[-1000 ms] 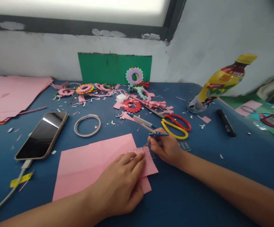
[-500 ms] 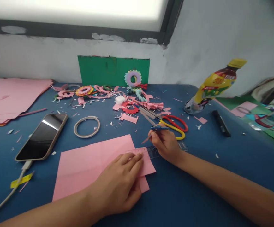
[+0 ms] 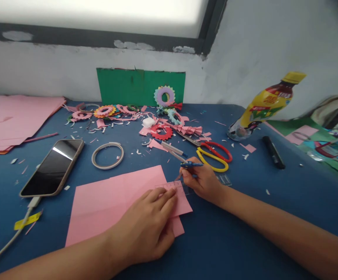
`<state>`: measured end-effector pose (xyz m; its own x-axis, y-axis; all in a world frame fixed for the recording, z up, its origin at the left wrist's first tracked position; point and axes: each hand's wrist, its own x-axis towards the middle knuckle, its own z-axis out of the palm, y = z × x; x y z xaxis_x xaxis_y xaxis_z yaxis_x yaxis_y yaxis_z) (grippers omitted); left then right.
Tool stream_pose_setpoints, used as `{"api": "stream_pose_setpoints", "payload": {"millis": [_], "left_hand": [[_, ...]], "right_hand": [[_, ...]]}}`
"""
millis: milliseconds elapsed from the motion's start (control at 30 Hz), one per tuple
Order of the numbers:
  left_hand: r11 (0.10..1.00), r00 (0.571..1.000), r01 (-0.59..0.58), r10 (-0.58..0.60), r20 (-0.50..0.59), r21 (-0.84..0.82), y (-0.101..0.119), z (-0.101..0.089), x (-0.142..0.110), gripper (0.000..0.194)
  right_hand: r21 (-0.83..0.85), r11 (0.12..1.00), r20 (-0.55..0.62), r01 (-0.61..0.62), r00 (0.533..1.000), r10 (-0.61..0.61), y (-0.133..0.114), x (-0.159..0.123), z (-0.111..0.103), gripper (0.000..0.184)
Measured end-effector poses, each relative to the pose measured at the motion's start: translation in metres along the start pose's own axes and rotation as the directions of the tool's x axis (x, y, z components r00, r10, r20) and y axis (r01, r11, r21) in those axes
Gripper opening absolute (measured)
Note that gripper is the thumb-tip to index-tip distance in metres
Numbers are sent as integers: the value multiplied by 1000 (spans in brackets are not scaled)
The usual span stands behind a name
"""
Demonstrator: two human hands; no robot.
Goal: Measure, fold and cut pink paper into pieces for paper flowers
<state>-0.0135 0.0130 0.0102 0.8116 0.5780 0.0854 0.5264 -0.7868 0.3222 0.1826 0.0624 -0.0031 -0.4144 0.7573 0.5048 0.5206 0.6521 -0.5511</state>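
Observation:
My left hand (image 3: 148,221) lies flat with its fingers stretched over a clear plastic ruler (image 3: 169,185) and pink paper (image 3: 99,206), pressing both against the table. A smaller pink piece (image 3: 185,204) shows under the ruler, beside the fingertips. My right hand (image 3: 202,181) is closed around a blue-headed drawing compass (image 3: 191,165). One leg of the compass points down to the ruler's edge near the left fingertips; the other slants up and away. Part of the ruler is hidden behind my right hand.
Scissors (image 3: 212,159) with red and yellow handles and a pen (image 3: 171,148) lie just beyond my right hand. A tape roll (image 3: 107,156) and a phone (image 3: 53,167) are left. A bottle (image 3: 262,109) and black marker (image 3: 273,152) stand right; paper scraps (image 3: 122,112) lie behind.
My right hand has lowered the compass slightly to the left, bringing its lower leg down to the ruler's edge. My left hand has stayed in place.

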Motion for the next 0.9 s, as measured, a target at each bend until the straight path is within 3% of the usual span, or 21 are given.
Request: {"api": "stream_pose_setpoints", "payload": {"millis": [100, 200, 267, 333, 400, 500, 633, 667, 733, 767, 900], "left_hand": [[1000, 1000, -3, 3, -8, -8, 0, 0, 0, 52], [1000, 1000, 0, 0, -8, -17, -1, 1, -1, 52], [1000, 1000, 0, -1, -7, -18, -2, 0, -2, 52], [1000, 1000, -6, 6, -12, -12, -3, 0, -2, 50], [1000, 1000, -21, 21, -22, 4, -4, 0, -3, 45], [996, 996, -71, 73, -49, 50, -4, -1, -4, 34], [977, 982, -132, 151, -110, 169, -2, 1, -6, 22], [968, 979, -141, 168, -118, 206, -2, 2, -7, 20], [947, 976, -158, 193, -103, 279, -1, 1, -7, 17], [938, 975, -162, 200, -97, 306, 0, -1, -6, 17], [973, 978, -57, 100, -181, 225, -5, -16, -5, 20]], "right_hand": [[32, 999, -21, -26, 999, 26, 0, -2, 1, 8], [113, 992, -146, -64, 986, 80, 3, -1, -3, 11], [24, 999, -203, 32, 979, -27, 6, 2, -10, 10], [-207, 957, -119, 205, 965, -232, 9, 6, -18, 9], [-442, 846, 63, 300, 951, -304, 12, 10, -24, 11], [-619, 743, 241, 256, 962, -131, 12, 16, -28, 16], [-526, 837, 345, 151, 938, 48, -5, 18, -38, 22], [-468, 876, 413, 116, 905, 100, -12, 16, -42, 24], [-376, 927, 582, 5, 779, 232, -24, 13, -48, 29], [-369, 929, 615, -44, 738, 279, -29, 10, -51, 33], [-384, 908, 637, -169, 664, 393, -33, 3, -57, 30]]}}
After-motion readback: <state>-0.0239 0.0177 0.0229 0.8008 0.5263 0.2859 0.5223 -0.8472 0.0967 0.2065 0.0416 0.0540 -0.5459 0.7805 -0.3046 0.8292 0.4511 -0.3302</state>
